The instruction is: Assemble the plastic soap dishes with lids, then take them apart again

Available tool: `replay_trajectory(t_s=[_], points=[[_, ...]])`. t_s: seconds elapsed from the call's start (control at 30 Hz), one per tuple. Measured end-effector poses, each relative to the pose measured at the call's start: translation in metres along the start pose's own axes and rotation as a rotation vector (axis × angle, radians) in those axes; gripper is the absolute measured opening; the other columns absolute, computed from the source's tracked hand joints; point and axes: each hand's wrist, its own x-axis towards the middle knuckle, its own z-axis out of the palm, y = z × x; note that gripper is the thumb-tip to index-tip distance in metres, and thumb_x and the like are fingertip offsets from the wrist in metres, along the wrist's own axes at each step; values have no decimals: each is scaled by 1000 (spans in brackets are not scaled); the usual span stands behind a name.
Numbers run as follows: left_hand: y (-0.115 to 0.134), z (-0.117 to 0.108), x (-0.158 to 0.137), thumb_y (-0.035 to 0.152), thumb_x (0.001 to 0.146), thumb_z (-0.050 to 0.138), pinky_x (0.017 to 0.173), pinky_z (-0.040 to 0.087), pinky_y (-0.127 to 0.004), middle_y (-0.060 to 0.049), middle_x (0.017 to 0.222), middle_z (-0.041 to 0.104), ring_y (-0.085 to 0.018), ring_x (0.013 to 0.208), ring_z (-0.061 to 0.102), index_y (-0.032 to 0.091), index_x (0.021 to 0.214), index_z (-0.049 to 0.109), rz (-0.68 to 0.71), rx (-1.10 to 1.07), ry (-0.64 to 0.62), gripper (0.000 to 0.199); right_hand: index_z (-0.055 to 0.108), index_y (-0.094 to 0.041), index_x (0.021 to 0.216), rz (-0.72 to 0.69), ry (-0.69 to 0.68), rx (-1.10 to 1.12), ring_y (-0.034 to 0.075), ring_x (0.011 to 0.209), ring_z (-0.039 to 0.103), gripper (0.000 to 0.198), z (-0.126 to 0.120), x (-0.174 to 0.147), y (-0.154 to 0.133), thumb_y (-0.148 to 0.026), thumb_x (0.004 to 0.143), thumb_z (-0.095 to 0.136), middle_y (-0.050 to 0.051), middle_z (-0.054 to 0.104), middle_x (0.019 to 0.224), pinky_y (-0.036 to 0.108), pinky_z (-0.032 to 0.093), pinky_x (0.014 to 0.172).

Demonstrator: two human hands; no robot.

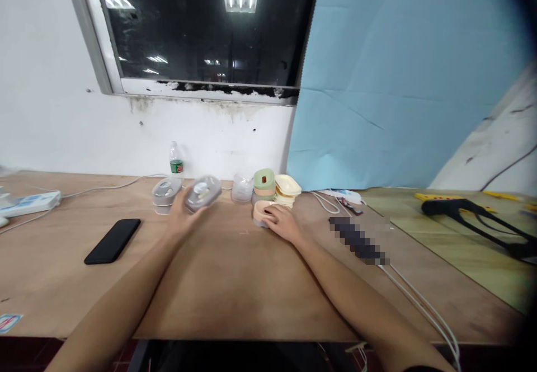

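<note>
"Left grip [181,215] is grasping an oval grey plastic container [206,194], isn't it?"

"Yes. Its thumb is lying along the near side, and the other fingers are curling behind the left end, partly hidden."

"How is that arm lying?"

"Its left forearm [121,293] is slanting from the lower left up toward the middle, over the brown wooden bench [226,288]."

"And which way is the oval container pointing?"

"Its long axis is running from lower left to upper right in the view, and its top is tipping toward the viewer. It is sitting just right of a second grey container with a clear top [166,188]. Whether its base is touching the bench, I cannot tell."

"What is the right grip [285,224] doing?"

"It is holding a low peach-coloured cup with a greyish base [258,213]. The palm is facing down, the fingers are reaching leftward over the rim, and the right forearm [348,282] is slanting up from the lower right."

"Which way is that cup facing?"

"Its top is facing upward; the fingers are covering its right part, so I cannot tell its long axis."

"What is standing around it?"

"Just behind, a green round-cornered container [264,176] is standing between a clear plastic container [242,188] on its left and a pale yellow stack of containers [287,185] on its right."
</note>
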Motion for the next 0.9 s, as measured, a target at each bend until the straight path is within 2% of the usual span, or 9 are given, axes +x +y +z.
replay_trajectory(t_s=[0.17, 0.3, 0.37, 0.5, 0.6, 0.7, 0.77, 0.9], points=[[31, 22, -38, 52, 69, 71, 105, 40, -45, -10, 138, 48, -32, 123, 49, 26, 135, 46, 146, -21, -468, 75, 65, -22, 106, 43, 5, -1, 23, 104, 59, 26, -2, 1, -1, -37, 85, 58, 8, 65, 111, 37, 44, 90], [45, 24, -44, 55, 68, 71, 103, 42, -44, -9, 141, 46, -32, 124, 50, 26, 139, 41, 164, -81, -670, 82, 65, -22, 104, 65, -7, -29, 24, 103, 59, 26, -1, 1, -1, -38, 84, 59, 8, 66, 109, 37, 44, 90], [46, 24, -43, 54, 69, 70, 103, 42, -44, -9, 140, 48, -31, 124, 50, 25, 139, 40, 161, -121, -705, 81, 65, -22, 106, 68, -9, -36, 24, 104, 59, 28, 0, 0, 1, -39, 84, 60, 8, 66, 110, 37, 43, 90], [39, 22, -41, 50, 70, 71, 105, 41, -44, -10, 137, 51, -31, 123, 50, 23, 136, 43, 128, -184, -693, 77, 64, -21, 106, 63, -20, -42, 23, 103, 59, 29, -2, 0, 2, -40, 85, 58, 8, 67, 110, 38, 41, 91], [32, 20, -40, 48, 71, 71, 104, 41, -45, -10, 136, 52, -31, 122, 51, 22, 136, 43, 84, -197, -701, 75, 65, -22, 104, 53, 9, -87, 25, 103, 58, 29, -8, 2, -3, -42, 85, 58, 7, 67, 109, 45, 34, 99], [28, 21, -40, 47, 72, 70, 104, 41, -45, -10, 135, 52, -30, 122, 51, 21, 136, 42, 53, -208, -714, 75, 65, -23, 107, -28, 46, -119, 27, 110, 54, 30, -15, 4, -22, -43, 87, 56, 7, 66, 111, 51, 20, 108], [25, 24, -41, 46, 72, 71, 104, 41, -44, -11, 136, 52, -29, 122, 51, 21, 136, 41, 46, -232, -713, 75, 63, -24, 114, -122, 8, -95, 27, 116, 49, 36, -16, 5, -40, -46, 88, 53, 8, 64, 116, 53, 14, 111], [18, 27, -43, 43, 73, 71, 103, 42, -45, -11, 137, 50, -29, 122, 51, 22, 136, 41, 35, -304, -683, 73, 51, -22, 131, -264, -162, -15, 28, 123, 44, 56, -10, 8, -75, -57, 87, 48, 11, 53, 134, 55, 15, 111]])
